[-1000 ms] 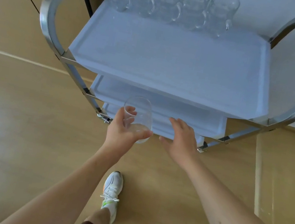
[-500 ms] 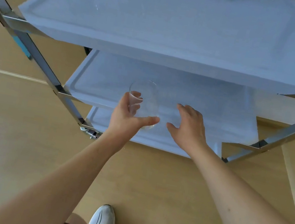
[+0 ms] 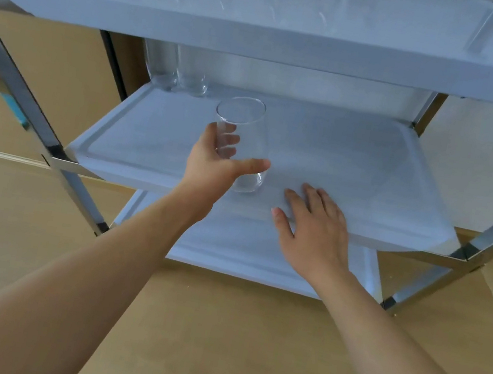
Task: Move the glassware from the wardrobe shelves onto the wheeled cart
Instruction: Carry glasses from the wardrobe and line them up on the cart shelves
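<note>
Head view looks down and forward at the wheeled cart (image 3: pixel 56 153), a steel-framed trolley with three pale trays. Its top tray (image 3: pixel 264 41) already carries a row of clear glasses along the far edge, seen blurred at the frame's upper border, and two more tall glasses (image 3: pixel 176 72) stand at the back left of the middle tray (image 3: pixel 356 173), so a good part of the job looks done. Another tumbler (image 3: pixel 239 142) is on its way in: the left hand (image 3: pixel 212 167) grasps it around the lower body, fingers behind the glass and thumb across the front, upright over the middle tray's near half; whether its base touches the tray yet I cannot tell. Just beside it, the right hand (image 3: pixel 313 228) is released, its straight fingers spread over the tray's front edge and holding nothing. Setting this glass down remains, and since the wardrobe shelves are out of sight, how much glassware is left cannot be judged.
</note>
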Motion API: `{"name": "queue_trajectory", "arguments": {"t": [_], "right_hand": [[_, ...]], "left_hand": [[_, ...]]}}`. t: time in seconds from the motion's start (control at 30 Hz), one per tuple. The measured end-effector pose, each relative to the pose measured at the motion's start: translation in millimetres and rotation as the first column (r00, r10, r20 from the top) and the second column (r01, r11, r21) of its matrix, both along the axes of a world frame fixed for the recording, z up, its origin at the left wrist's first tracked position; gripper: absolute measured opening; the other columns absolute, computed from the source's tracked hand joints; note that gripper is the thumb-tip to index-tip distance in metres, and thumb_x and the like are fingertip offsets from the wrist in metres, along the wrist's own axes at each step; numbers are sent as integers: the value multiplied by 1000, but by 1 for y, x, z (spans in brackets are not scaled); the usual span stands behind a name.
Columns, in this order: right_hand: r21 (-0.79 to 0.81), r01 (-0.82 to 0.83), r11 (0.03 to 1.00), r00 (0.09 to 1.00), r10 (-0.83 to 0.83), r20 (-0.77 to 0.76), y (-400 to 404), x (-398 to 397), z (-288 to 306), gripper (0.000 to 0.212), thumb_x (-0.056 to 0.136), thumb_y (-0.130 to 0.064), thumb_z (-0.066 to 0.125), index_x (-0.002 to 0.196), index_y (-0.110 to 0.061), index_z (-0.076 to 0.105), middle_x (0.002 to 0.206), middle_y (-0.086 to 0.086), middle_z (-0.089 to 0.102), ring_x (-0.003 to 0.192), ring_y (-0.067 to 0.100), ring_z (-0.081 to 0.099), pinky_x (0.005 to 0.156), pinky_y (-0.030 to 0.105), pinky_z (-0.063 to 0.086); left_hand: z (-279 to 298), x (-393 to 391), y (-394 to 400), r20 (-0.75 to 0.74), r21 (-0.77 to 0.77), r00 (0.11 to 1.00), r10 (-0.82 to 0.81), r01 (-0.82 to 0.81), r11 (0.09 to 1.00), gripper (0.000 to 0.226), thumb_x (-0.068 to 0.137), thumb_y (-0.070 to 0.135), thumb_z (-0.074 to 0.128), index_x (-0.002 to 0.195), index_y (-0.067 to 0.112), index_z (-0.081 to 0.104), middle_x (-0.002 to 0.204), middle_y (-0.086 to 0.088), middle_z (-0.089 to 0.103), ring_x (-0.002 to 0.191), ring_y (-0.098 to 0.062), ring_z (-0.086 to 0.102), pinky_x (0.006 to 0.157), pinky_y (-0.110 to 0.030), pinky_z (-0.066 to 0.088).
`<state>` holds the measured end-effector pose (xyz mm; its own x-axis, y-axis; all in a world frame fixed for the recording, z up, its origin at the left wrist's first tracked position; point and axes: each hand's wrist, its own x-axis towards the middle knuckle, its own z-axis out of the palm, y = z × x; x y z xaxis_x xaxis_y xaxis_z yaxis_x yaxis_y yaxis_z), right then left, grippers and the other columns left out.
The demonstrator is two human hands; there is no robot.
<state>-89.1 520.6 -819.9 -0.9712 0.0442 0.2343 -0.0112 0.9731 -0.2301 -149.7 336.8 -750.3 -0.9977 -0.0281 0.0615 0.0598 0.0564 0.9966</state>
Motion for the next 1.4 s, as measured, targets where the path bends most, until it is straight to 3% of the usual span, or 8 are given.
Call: {"name": "queue_trajectory", "arguments": {"t": [0.27,0.37,0.57,0.7,1.03,1.23,1.3,1.4], "right_hand": [[-27,62,998,998,-61,10,-8,-4,11,50,98,-53,46,139,-26,57,152,5,47,142,29,36,113,41,27],[-10,68,998,996,-68,59,-12,-23,23,48,94,-51,50,132,-24,61,143,11,51,135,33,39,109,39,32],[-20,-32,999,988,34,147,-35,-83,32,48,98,-41,43,141,-23,52,155,12,37,151,33,17,122,44,16],[-28,-61,998,974,66,216,-48,-130,34,54,102,-51,37,149,-27,42,163,10,26,155,30,8,124,48,9],[24,-81,996,986,77,148,-48,-146,13,49,99,-56,23,140,-35,38,155,5,32,149,25,21,120,51,15],[40,-77,996,988,71,134,-43,-151,16,49,98,-59,25,139,-37,39,156,1,32,148,22,22,121,47,15],[32,-79,996,988,74,137,-41,-151,15,50,97,-60,25,140,-38,38,157,0,31,149,21,21,121,46,15],[16,-77,997,987,74,140,-40,-152,14,53,96,-61,25,143,-39,36,160,0,28,150,19,19,122,45,12]], "left_hand": [[-14,-22,1,-61,-33,998,-22,20,999,80,64,21,96,129,34,51,127,8,60,119,-9,58,106,-35,49],[-17,-28,0,-91,-36,996,2,-6,999,83,62,23,97,130,36,51,125,9,61,117,-7,59,104,-33,49],[-20,-58,-17,-121,-70,988,101,-110,991,84,59,31,98,131,34,54,121,11,63,111,-2,60,95,-26,50],[-19,-97,-39,-104,-97,989,105,-115,989,82,58,33,99,126,36,53,121,10,63,111,-4,61,94,-28,50],[-33,-188,-23,-172,27,979,108,-104,994,82,62,32,97,130,40,53,128,9,60,117,-5,58,97,-29,51],[-38,-207,-9,-234,-156,946,223,-262,952,116,63,58,89,156,33,26,149,5,50,137,-13,46,108,-27,37],[-39,-202,-7,-294,-173,921,254,-313,934,119,63,52,90,157,27,21,153,1,41,142,-16,37,115,-31,31],[-39,-193,-5,-512,-150,811,284,-409,900,98,62,20,83,147,15,33,136,-2,38,129,-24,39,113,-37,34]]}}
